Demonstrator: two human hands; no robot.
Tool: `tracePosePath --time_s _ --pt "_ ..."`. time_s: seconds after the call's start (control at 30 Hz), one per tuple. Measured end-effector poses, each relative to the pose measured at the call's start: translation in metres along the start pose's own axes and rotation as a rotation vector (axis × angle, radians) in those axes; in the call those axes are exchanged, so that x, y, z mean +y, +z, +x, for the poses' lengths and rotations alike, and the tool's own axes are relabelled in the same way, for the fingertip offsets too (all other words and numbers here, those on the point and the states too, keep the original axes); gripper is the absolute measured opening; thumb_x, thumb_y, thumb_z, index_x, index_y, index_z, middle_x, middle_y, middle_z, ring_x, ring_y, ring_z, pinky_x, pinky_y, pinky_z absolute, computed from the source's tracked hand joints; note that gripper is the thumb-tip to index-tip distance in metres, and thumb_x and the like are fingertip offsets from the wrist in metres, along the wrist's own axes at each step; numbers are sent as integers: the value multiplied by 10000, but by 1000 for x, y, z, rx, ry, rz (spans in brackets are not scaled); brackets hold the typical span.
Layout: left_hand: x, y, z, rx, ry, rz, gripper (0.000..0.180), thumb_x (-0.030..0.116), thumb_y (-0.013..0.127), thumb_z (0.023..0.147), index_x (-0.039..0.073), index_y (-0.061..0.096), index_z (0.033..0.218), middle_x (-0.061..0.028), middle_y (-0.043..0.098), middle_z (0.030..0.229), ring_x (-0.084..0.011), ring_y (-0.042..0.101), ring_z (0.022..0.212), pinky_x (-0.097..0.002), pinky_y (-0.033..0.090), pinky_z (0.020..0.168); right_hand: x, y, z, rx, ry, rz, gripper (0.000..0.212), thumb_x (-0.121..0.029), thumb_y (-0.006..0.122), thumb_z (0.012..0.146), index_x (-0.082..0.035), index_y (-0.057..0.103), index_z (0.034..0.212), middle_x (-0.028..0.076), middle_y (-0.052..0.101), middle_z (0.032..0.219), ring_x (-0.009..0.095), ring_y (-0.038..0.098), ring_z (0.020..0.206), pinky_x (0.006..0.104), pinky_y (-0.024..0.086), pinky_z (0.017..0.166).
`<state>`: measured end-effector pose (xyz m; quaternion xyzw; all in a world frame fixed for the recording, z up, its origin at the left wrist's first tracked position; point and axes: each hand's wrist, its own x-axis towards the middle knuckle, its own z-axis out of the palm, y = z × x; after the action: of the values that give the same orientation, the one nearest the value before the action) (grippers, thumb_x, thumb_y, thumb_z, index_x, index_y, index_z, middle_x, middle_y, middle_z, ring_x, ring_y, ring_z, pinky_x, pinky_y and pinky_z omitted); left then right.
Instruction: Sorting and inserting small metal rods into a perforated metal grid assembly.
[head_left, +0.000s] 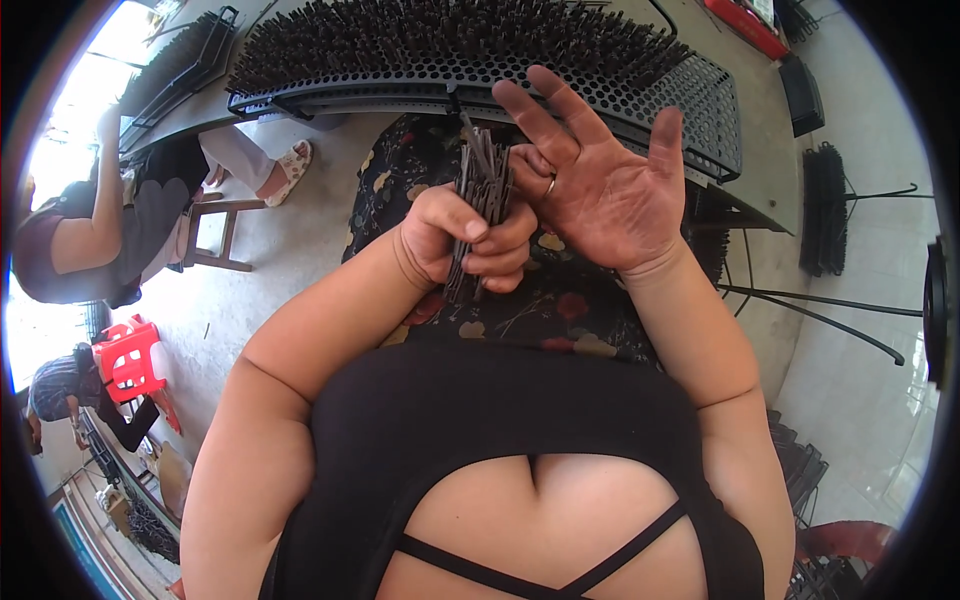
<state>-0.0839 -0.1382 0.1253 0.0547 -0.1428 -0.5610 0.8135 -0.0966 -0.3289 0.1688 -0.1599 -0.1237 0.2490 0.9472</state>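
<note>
My left hand (468, 238) is wrapped round a bundle of thin dark brown sticks (487, 180), held roughly upright in front of my chest. A stick or two stand higher than the rest of the bundle. Beside it, my right hand (610, 195) is turned palm up, with the thumb and two fingers stretched apart. Its other fingers curl near the bundle, and a ring shows on one of them. The palm and fingertips look dark with dust. Nothing plain to see lies in that hand. Beyond both hands, many similar sticks (460, 45) stand packed in a black perforated metal rack (715, 110).
The rack rests on a table (760, 205) before me. Another filled rack (185, 70) stands at far left, where a person (110, 210) sits on a wooden stool (228, 235). A red plastic chair (130, 360) and another person (62, 390) are further left. Metal rods (820, 300) stick out at right.
</note>
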Motion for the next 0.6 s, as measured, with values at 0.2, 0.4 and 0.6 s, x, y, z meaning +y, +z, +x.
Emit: tracePosePath --time_s 0.2,0.4,0.6 --pt "3 -7 -6 -202 -44 -39 749 78 660 744 174 374 1429 -37 464 648 -136 469 484 -337 391 508 11 -2 0 15 35 102 846 -721 312 936 -114 301 1525 102 357 1553 171 491 1002 319 345 1010" --pt "4 -9 -8 -182 -30 35 662 46 655 724 142 451 1346 -63 463 632 -152 465 466 -340 382 501 21 -4 -1 -19 26 22 794 -665 305 971 -90 307 1518 115 382 1537 140 514 984 293 354 1011" --pt "3 9 -4 247 12 289 481 -7 675 645 101 548 1096 -114 528 643 -187 470 466 -344 388 500 14 -8 -7 40 47 -70 723 -604 299 1003 -77 339 1496 149 483 1454 189 573 1110 340 399 1030"
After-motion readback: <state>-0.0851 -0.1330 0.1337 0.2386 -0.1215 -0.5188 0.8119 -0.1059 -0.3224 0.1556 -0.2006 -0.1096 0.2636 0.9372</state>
